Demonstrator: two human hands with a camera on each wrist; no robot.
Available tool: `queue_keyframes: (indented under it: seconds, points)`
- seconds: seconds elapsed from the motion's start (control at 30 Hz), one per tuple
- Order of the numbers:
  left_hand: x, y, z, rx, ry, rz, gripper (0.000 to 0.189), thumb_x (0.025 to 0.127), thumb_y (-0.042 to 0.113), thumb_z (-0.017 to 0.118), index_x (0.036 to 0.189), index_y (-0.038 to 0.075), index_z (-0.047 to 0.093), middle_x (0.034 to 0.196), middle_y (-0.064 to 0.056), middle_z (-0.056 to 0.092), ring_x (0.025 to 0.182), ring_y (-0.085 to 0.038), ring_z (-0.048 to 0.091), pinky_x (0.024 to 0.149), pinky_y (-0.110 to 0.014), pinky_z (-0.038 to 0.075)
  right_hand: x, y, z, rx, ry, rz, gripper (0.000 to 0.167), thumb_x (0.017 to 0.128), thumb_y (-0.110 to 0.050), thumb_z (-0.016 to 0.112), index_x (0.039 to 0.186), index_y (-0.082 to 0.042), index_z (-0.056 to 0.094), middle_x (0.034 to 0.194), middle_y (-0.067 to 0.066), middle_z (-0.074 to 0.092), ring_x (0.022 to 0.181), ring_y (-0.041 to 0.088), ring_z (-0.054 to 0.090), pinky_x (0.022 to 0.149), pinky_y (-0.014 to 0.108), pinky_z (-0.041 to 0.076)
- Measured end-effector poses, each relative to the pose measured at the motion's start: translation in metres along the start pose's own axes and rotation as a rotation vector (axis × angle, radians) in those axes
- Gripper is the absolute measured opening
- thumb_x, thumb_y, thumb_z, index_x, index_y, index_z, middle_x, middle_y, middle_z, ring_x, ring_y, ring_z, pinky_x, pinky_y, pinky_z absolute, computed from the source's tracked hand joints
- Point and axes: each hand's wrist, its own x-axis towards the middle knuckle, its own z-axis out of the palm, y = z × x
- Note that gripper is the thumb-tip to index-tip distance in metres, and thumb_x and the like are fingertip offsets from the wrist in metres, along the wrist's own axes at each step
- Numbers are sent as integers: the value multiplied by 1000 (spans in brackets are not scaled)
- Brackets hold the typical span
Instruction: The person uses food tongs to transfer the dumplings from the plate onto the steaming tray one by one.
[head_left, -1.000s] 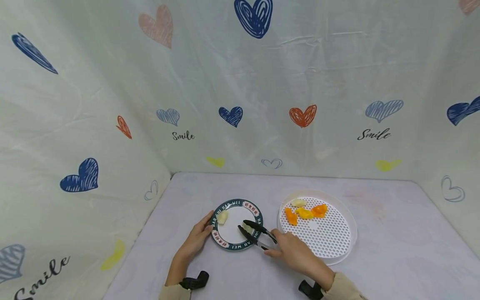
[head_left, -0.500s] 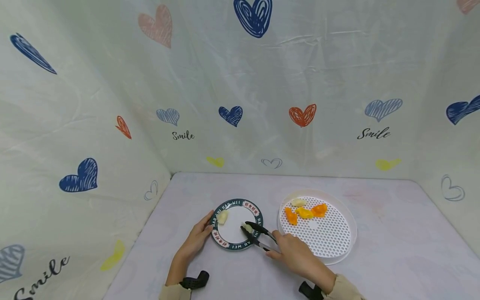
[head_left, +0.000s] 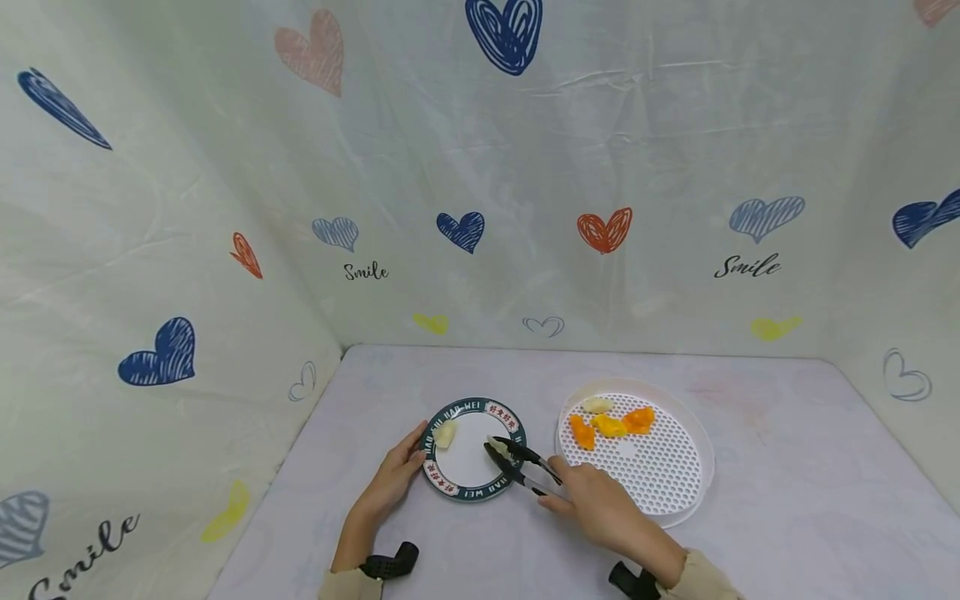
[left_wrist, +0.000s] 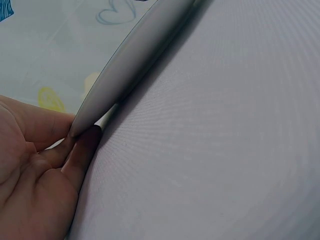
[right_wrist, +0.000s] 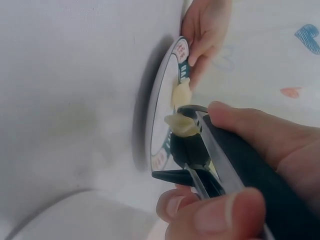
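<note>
My left hand pinches the left rim of a round white plate with a dark green patterned border. In the left wrist view, thumb and fingers meet at the edge of the plate, seen from underneath. My right hand grips black-tipped tongs. Between the tongs' tips is a pale yellow piece, over the plate's right part. Another pale yellow piece lies on the plate's left side.
Right of the plate stands a round white perforated tray. Near its back left lie a pale piece, a yellow piece and two orange pieces. A heart-printed curtain rises behind the table.
The tongs have closed in on the pale yellow piece, and it has shifted slightly up and right with them. My right hand has drifted right. The left hand and plate stay put.
</note>
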Motion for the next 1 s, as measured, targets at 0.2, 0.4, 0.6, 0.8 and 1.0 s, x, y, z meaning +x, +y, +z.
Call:
queue_keyframes:
  seconds: [0.2,0.4,0.6,0.8,1.0]
  points:
    - [1,0,-1,5,12,-4,53,104,6,46,155,4,32,161,-14,28,150,-33,16,120,-51,14,1,5,-6,7,8,3,48,91,-33,73,122,2,61,69,-2,55,54,12,47,43,24,39]
    - [1,-1,0,-28,-3,21,52,104,3,44,154,-2,31,160,-19,28,149,-35,17,120,-49,14,-1,8,-10,-7,10,8,48,91,-34,72,122,0,61,77,3,62,60,11,50,48,26,44]
    - [1,0,2,-12,2,5,52,105,5,45,154,0,31,160,-17,28,149,-35,18,120,-50,15,-8,14,-26,-5,32,38,55,90,-41,71,128,-3,61,95,10,70,69,11,54,57,30,50]
    - [1,-1,1,19,11,-6,52,104,6,45,154,1,32,160,-17,29,149,-35,18,119,-51,15,-22,29,-47,-18,40,-2,58,92,-44,68,131,-2,59,82,-1,65,66,9,50,57,26,46]
    - [0,0,2,19,12,-21,52,104,5,44,155,3,31,161,-14,27,150,-34,17,120,-50,15,-40,46,-65,-17,41,4,59,94,-44,66,132,0,56,61,-8,44,57,5,44,54,23,41]
